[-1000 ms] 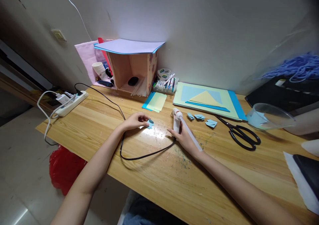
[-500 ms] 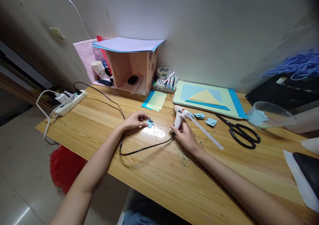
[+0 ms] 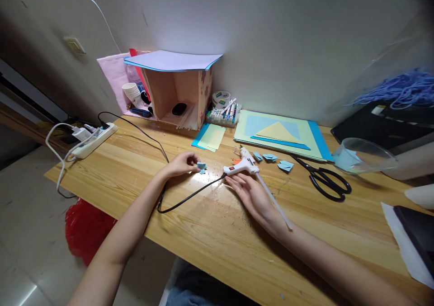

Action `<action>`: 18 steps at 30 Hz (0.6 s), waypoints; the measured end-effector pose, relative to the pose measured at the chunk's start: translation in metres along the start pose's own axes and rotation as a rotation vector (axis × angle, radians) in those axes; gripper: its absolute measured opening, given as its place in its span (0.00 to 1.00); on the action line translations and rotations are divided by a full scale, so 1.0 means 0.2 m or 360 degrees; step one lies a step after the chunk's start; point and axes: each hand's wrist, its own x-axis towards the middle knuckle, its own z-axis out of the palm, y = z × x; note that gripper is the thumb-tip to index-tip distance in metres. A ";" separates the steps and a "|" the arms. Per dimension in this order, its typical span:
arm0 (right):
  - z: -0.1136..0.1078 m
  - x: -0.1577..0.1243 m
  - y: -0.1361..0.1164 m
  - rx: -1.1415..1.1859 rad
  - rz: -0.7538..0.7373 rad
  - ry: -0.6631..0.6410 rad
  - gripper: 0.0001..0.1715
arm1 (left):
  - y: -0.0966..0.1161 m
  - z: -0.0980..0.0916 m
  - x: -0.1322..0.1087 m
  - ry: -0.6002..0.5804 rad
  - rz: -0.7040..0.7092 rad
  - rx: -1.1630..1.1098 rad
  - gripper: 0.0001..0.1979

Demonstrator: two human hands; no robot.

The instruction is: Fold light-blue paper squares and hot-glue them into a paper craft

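Note:
Between the thumb and fingers of my left hand (image 3: 181, 165) is a small folded light-blue paper piece (image 3: 202, 166), just above the wooden table. A white hot glue gun (image 3: 240, 165) lies on its side in front of my right hand (image 3: 251, 192), a clear glue stick (image 3: 274, 200) sticking out of its back. My right hand is open, its fingers stretched out beside the gun's handle, close to or touching it. Several more folded blue paper pieces (image 3: 285, 165) rest to the right of the gun. Its black cord (image 3: 190, 197) runs toward my left arm.
Black scissors (image 3: 327, 181) lie at the right, near a clear plastic bowl (image 3: 362, 157). Behind are stacked coloured paper sheets (image 3: 285, 136), markers (image 3: 225, 112) and a cardboard box (image 3: 176, 91). A power strip (image 3: 95, 141) sits at the left edge of the wooden table (image 3: 217, 233).
My right hand has let go of the glue gun, which now lies turned sideways with its handle pointing left. My left hand keeps its hold on the folded paper piece.

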 end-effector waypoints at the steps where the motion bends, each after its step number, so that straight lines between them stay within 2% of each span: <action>1: 0.00 -0.01 0.01 0.0016 0.0003 0.0027 0.11 | 0.00 0.00 0.00 -0.0011 -0.0019 -0.0039 0.16; 5: 0.02 -0.09 0.09 -0.0042 0.0034 0.0072 0.17 | 0.01 0.01 0.01 -0.0022 -0.0010 -0.0199 0.16; 8: 0.03 -0.18 0.16 -0.0161 0.0065 -0.0052 0.21 | 0.02 0.02 0.01 0.0067 -0.0035 -0.0385 0.18; 12: 0.05 -0.27 0.21 -0.0451 0.0074 -0.0247 0.23 | 0.06 0.04 0.00 0.0148 -0.0177 -0.0764 0.24; 15: 0.06 -0.24 0.15 -0.0712 -0.0192 -0.0244 0.20 | 0.10 0.08 -0.01 0.0060 -0.0236 -0.0983 0.26; 18: 0.03 -0.10 0.04 -0.0998 -0.0596 -0.0112 0.13 | 0.13 0.14 -0.02 -0.0046 -0.0233 -0.1022 0.27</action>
